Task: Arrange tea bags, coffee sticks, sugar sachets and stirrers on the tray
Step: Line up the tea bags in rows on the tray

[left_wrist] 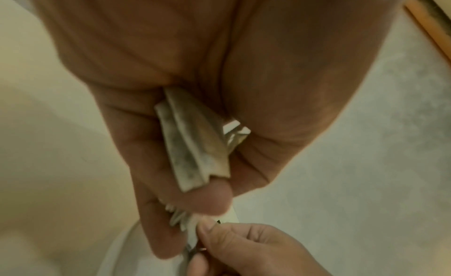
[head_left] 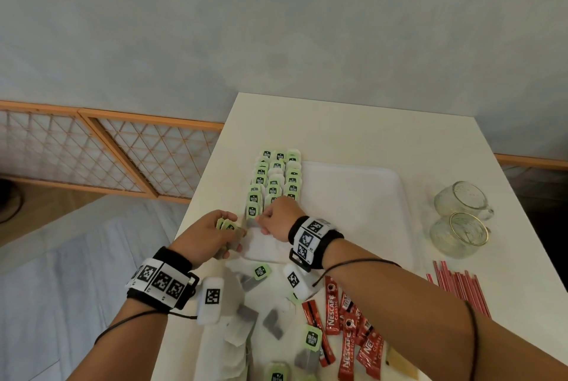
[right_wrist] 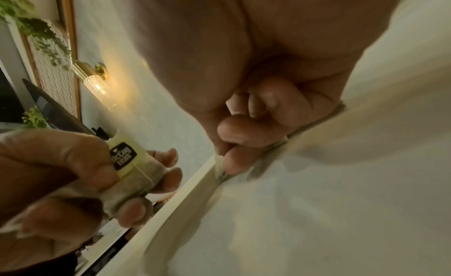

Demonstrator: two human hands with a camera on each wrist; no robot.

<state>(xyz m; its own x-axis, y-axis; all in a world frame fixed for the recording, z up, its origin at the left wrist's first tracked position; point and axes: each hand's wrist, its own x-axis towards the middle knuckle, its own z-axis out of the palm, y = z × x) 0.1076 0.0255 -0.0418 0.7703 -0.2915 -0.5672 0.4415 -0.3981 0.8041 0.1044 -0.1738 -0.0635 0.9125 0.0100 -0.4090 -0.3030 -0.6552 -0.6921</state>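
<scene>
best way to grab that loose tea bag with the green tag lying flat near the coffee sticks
Pinch the loose tea bag by its green tag, coming from above. The tag is stiffer than the limp paper pouch, lies face up on top, and is clear of the coffee sticks beside it.

Tray [head_left: 353, 184] white plastic, smooth, faint sheen. Table [head_left: 338, 128] matt cream, smooth top. Tea bags [head_left: 276, 177] thin matt filter paper with pale green paper tags; the stack of bags [right_wrist: 136, 176] looks fibrous, grey-beige. Coffee sticks [head_left: 347, 334] glossy red foil-like film. Stirrers [head_left: 461, 288] red-and-white striped, material unclear. Two mugs [head_left: 461, 220] clear textured glass, one with a shiny gold rim. Wrist bands [head_left: 159, 282] black cloth, with matt printed marker panels. Screen frame [head_left: 123, 147] orange-toned wood.
</scene>
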